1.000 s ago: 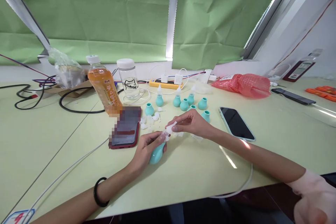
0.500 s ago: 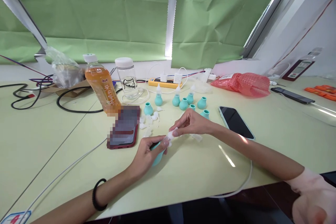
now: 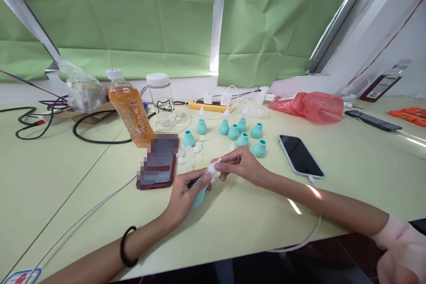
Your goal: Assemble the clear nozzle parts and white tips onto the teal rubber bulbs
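Observation:
My left hand (image 3: 183, 195) is wrapped round a teal rubber bulb (image 3: 199, 196) lying low over the pale green table (image 3: 233, 222). My right hand (image 3: 240, 164) pinches a small clear plastic tip (image 3: 213, 167) at the bulb's mouth. Both hands meet at the table's middle. Behind them stand several more teal bulbs (image 3: 242, 140), some with clear tips on. Loose clear tips (image 3: 188, 153) lie beside a red-cased phone (image 3: 158, 165).
An orange drink bottle (image 3: 130, 108) and a clear jar (image 3: 163, 100) stand at the back left. A second phone (image 3: 300, 155) on a white cable lies to the right. A power strip (image 3: 209, 106), black cables, a red bag (image 3: 309, 106) and a remote (image 3: 371, 120) sit further back.
My right hand has drawn back toward me and nearer the left hand, bringing the clear tip onto the bulb's mouth. Two teal bulbs behind it are now uncovered.

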A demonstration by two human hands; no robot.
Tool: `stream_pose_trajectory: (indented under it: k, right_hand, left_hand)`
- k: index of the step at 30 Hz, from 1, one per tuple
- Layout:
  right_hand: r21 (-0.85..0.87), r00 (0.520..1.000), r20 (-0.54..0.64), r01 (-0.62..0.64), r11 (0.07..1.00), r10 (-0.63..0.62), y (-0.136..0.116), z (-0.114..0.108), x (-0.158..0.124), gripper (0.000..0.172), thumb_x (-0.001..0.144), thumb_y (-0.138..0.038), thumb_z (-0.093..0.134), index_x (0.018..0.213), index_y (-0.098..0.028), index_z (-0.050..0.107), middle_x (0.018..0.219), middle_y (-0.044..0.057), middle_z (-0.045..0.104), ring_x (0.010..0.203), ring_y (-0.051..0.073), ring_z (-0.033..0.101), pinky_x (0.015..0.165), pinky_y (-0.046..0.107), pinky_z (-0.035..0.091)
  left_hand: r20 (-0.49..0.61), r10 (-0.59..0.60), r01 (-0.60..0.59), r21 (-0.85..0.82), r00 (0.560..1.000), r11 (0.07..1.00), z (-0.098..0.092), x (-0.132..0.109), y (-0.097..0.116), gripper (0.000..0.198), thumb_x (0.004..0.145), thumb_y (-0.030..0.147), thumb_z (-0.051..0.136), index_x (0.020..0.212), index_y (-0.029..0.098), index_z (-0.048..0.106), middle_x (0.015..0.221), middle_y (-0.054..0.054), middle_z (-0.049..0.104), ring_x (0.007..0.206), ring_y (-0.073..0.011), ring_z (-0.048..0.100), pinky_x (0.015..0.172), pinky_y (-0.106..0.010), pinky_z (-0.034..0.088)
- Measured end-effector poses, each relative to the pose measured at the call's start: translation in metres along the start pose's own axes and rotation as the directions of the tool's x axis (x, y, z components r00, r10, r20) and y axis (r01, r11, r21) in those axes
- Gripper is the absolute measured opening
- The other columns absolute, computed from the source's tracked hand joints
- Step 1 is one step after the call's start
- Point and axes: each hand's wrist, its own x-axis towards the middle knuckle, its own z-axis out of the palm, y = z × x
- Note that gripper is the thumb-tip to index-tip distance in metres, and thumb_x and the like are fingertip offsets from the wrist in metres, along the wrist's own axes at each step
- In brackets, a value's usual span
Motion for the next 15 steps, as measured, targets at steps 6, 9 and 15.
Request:
stream_pose_trajectory:
  k: [6,9,15]
  right_hand:
    - [-0.156,0.975,-0.163,0.125,0.98,-0.15,-0.037,-0.018,0.016,0.018,0.056,-0.028,0.069,0.069,-0.015,0.068,0.065,0.004,0.065,0.044,0.008,0.054,0.046,0.023,0.048]
    - [-0.324,0.922,-0.275,0.179,0.929,-0.273,-0.055,-0.037,0.036,0.017,0.055,-0.027,0.069,0.067,-0.015,0.068,0.066,0.003,0.065,0.044,0.008,0.053,0.046,0.023,0.047]
    - [-0.697,0.919,-0.174,0.139,0.703,-0.354,-0.035,-0.061,0.071,0.011,0.062,-0.023,0.061,0.063,-0.013,0.066,0.067,0.005,0.064,0.058,0.014,0.058,0.055,0.026,0.048]
  left_hand:
    - [-0.201,0.05,-0.076,-0.122,0.978,0.99,0.0,0.001,-0.009,0.033,0.079,0.032,0.044,0.109,0.019,0.054,0.108,-0.005,0.055,0.105,-0.0214,0.042,0.09,-0.031,0.03]
    - [-0.286,0.037,-0.089,-0.17,0.957,0.981,0.001,0.002,-0.011,0.038,0.081,0.029,0.041,0.118,0.022,0.043,0.123,-0.006,0.044,0.109,-0.0202,0.04,0.091,-0.034,0.031]
    - [-0.172,0.107,-0.133,-0.145,0.979,0.98,0.002,0.002,-0.01,0.019,0.079,0.02,0.043,0.093,0.019,0.056,0.104,-0.006,0.048,0.1,-0.0193,0.045,0.082,-0.03,0.04]
